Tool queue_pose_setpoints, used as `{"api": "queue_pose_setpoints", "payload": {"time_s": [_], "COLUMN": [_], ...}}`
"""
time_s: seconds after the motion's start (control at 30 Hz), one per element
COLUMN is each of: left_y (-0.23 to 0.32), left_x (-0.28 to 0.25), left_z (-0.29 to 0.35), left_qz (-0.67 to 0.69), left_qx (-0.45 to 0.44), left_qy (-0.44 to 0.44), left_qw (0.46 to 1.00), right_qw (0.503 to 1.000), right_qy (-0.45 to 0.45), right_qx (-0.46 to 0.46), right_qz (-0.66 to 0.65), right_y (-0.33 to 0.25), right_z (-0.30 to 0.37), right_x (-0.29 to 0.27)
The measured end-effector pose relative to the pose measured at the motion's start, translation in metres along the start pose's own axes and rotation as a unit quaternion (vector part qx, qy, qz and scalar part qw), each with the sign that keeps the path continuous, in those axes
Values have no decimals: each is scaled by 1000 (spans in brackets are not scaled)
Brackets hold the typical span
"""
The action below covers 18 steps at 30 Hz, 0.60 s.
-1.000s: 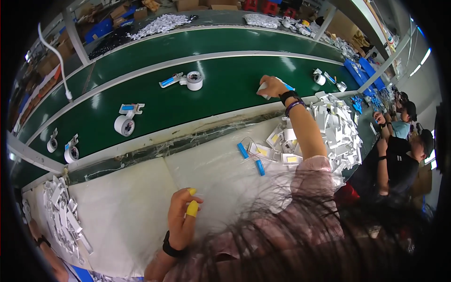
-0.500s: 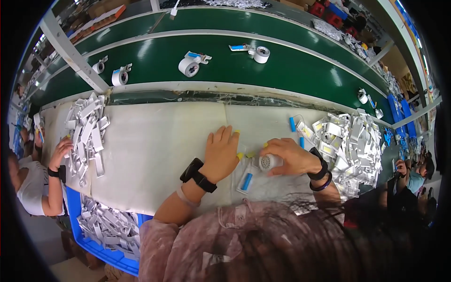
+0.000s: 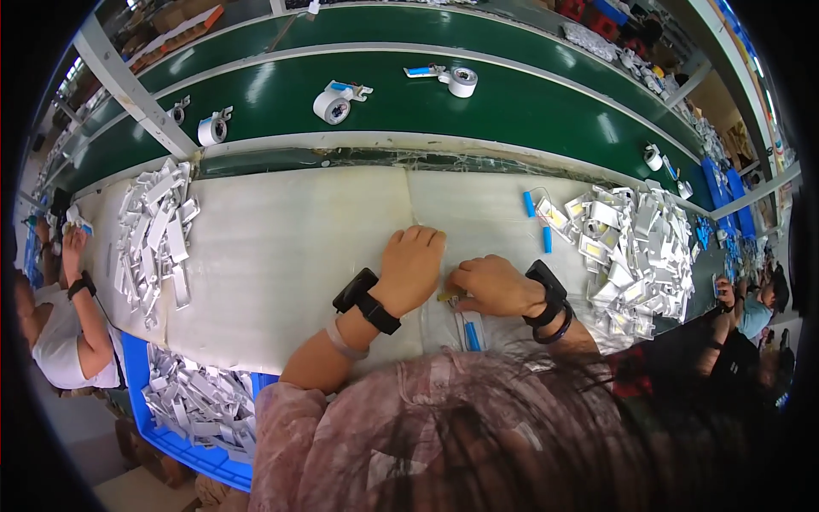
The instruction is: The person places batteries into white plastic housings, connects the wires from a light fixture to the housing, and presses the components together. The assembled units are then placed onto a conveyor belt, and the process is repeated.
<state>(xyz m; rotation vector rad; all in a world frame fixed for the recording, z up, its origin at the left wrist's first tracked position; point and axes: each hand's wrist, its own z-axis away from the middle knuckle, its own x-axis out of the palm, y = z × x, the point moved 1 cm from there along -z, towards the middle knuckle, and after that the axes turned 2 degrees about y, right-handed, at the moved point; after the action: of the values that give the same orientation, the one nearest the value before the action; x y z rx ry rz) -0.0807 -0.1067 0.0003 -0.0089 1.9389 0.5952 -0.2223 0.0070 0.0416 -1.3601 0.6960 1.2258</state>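
Observation:
On the pale work mat, my left hand is closed, its fingers bent downward and its thumb hidden. Close on its right, my right hand curls palm-down over the round white perforated head, which it now covers. Just below the right hand lies a white handle housing with a blue cylindrical battery in it. A bit of yellow-green shows between the two hands; I cannot tell what it is.
White housings with pale yellow panels are heaped at right, beside two blue batteries. Another pile of white pieces is at left, above a blue bin of parts. Round-headed units sit on the green conveyor. A co-worker's arm is at left.
My right hand has moved left and turned over the round head, hiding it. My left hand's fingers have curled. The housing with the battery has shifted slightly right. The left co-worker's hand has lifted away from the pile.

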Motion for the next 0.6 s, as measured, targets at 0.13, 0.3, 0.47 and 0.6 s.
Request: {"api": "queue_pose_setpoints", "payload": {"time_s": [0.13,0.3,0.47,0.6], "left_y": [5,4,11,13], "left_x": [-2,4,8,-1], "left_z": [-2,-2,-4,-6], "left_qz": [87,265,457,415], "left_qx": [-69,-102,-144,-148], "left_qy": [17,1,-89,-93], "left_qw": [994,959,873,893], "right_qw": [995,975,918,877], "right_qy": [-12,104,290,326], "right_qx": [38,8,8,33], "right_qz": [-88,-197,-272,-351], "right_y": [8,23,22,27], "right_z": [4,13,15,24], "right_x": [-7,-9,-12,-6]}}
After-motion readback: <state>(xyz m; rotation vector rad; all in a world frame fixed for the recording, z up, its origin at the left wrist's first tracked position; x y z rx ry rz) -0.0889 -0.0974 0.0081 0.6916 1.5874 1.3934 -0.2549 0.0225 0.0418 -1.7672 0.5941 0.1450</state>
